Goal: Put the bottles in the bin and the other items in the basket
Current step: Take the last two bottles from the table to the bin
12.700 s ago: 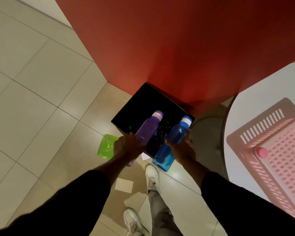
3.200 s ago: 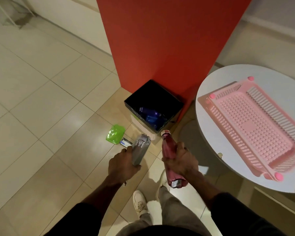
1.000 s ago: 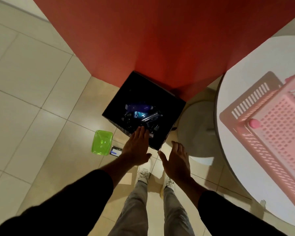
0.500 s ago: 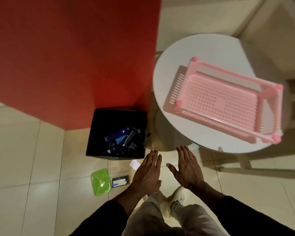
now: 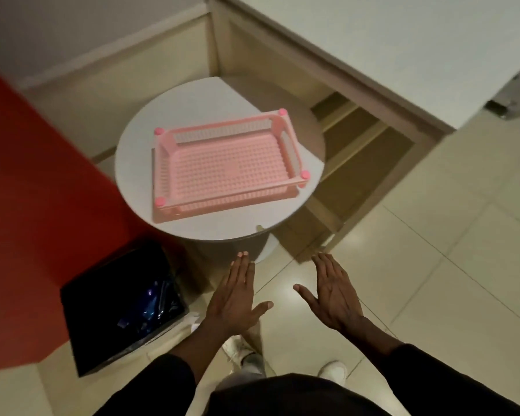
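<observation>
Basket (image 5: 225, 172) sat on table (image 5: 138, 139) ahead of me, slightly left, long axis crosswise. Left hand (image 5: 234, 298) nearer; right hand (image 5: 332, 295) beside it. Both spread flat, empty. Bin (image 5: 81, 334) low left.

Round white table (image 5: 219, 223), pedestal base on the tiled floor (image 5: 433, 265). Only thing on top is the pink perforated basket (image 5: 225, 171), sitting flat, roughly centred, long side running across the table, nothing inside it. Black bin (image 5: 102, 349) stands on the floor just beside the table's base, on the side toward the red wall (image 5: 36, 205), dark jumbled contents too dim to make out. A person's white shoes (image 5: 237, 346) are planted on the tiles near the table, on the viewer's side.
</observation>
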